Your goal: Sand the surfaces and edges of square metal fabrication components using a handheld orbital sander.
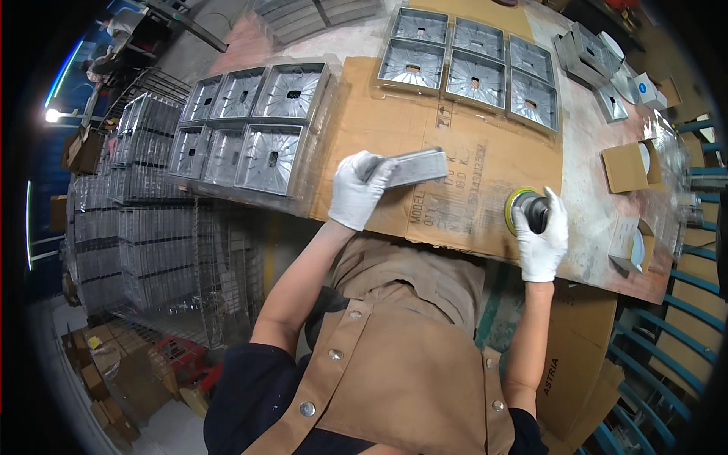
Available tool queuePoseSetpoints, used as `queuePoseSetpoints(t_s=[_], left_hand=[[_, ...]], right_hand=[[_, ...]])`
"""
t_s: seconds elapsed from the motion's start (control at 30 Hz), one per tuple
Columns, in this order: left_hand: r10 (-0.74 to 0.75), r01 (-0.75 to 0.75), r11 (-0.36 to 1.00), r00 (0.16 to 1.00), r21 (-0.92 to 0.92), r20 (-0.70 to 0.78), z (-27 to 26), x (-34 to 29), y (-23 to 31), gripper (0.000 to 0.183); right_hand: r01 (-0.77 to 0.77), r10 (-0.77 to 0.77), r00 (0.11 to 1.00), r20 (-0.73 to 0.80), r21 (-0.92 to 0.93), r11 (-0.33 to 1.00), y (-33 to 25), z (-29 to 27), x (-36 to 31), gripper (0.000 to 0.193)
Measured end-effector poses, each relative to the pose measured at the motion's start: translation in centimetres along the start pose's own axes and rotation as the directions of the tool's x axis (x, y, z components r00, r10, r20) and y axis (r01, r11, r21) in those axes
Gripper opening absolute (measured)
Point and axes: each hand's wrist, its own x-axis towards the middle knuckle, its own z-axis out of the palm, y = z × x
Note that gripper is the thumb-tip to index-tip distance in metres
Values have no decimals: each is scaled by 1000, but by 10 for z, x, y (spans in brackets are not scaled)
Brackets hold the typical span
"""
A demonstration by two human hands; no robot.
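My left hand (359, 189), in a white glove, is closed on a grey metal housing (415, 168). The housing is tilted so that mostly its side shows, and it is held above the cardboard sheet (371, 114). My right hand (543, 239), also gloved in white, is wrapped round a palm sander (531, 211) with a dark body and a yellow-green round pad. The sander is over the right edge of the cardboard, apart from the housing. Whether its pad touches the cardboard, I cannot tell.
Clear trays of square metal housings stand at left (274, 158) and at the back (475, 79). Metal parts (588, 57) and small open boxes (628, 165) line the table's right side. Stacked trays (155, 227) rise beside a wire cage (227, 280) at far left.
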Motion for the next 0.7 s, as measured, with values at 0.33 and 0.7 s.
queuePoseSetpoints(t_s=[0.33,0.7], left_hand=[[-341,524,575,852,-628,398,7,-3,78,28],[-303,472,576,882,-668,361,17,-8,85,57]], right_hand=[[-265,-50,901,431,640,721,-57,24,-6,73],[-435,30,851,525,671,600,-30,34,-20,59]])
